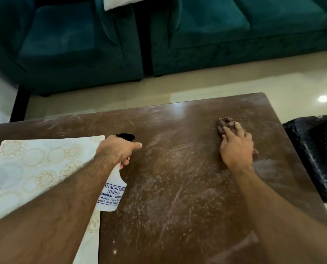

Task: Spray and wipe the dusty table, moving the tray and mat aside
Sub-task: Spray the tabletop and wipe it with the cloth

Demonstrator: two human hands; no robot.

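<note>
Brown wooden counter, speckled with dust and streaks, right underfoot of the view. Cream patterned mat pushed to the near left edge, under the left forearm. Left hand up over the counter, fingers wrapped round the neck of a white spray bottle, black nozzle pointing away. Farther right, right hand pressing a reddish-brown cloth flat on the counter, fingers spread over it. Black bag off the right edge. Teal sofa beyond.
</note>
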